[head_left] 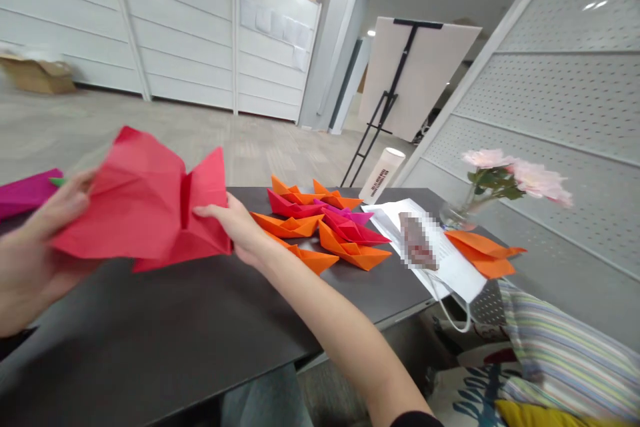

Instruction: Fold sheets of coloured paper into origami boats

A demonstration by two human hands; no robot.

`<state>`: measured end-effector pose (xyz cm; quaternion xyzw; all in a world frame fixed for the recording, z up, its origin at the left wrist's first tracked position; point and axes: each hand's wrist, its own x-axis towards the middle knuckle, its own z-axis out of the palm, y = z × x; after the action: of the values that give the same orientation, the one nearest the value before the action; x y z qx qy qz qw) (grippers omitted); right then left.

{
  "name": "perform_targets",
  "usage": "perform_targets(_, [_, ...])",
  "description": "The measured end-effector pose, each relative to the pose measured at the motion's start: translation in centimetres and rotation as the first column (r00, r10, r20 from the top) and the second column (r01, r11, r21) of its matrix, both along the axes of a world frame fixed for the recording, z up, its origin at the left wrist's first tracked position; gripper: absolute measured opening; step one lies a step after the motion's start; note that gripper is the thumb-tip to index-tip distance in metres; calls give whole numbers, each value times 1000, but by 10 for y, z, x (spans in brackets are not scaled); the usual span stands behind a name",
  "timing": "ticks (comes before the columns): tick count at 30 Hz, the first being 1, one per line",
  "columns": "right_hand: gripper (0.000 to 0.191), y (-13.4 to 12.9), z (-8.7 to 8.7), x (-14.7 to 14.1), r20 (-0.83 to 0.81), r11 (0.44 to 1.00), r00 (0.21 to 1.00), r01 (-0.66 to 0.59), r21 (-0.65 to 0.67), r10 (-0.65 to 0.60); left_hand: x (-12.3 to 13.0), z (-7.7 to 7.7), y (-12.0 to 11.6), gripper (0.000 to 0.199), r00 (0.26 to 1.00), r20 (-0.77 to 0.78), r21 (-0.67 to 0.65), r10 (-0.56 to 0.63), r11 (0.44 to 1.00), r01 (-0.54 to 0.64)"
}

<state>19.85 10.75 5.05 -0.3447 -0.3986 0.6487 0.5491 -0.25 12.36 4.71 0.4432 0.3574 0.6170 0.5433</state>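
Observation:
A creased sheet of red paper (135,203), partly folded, is held up over the dark table (165,327) between both hands. My left hand (55,240) grips its left edge and is somewhat blurred, with the fingers partly behind the paper. At the right edge my right hand (235,223) pinches a folded flap, thumb in front and the other fingers hidden behind. To the right of it several folded paper boats, orange (355,250), red (287,205) and magenta (345,213), sit close together on the tabletop.
Purple folded paper (30,193) lies at the far left. On the right are printed papers (460,267), an orange folded paper piece (483,253), a white cylinder (383,175) and a glass vase (457,215) of pink flowers. A striped cushion (570,353) sits below the table's right end.

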Motion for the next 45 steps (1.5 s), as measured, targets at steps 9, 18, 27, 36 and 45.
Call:
perform_targets(9, [36,4,17,21,-86,997,993,81,13,-80,-9,15,18,31,963,246,-31,112,994,-108])
perform_targets(18, [26,9,27,34,29,986,997,73,152,-78,-31,21,30,38,964,239,97,113,985,-140])
perform_targets(27, [8,9,27,39,485,681,703,-2,732,-520,-29,14,19,38,906,-286,37,-312,941,335])
perform_targets(36, [17,7,17,27,506,706,688,14,708,-520,-18,10,15,26,948,-231,452,217,887,-93])
perform_targets(45, [23,22,20,42,108,667,773,458,587,-625,-26,23,22,24,896,115,460,430,776,-431])
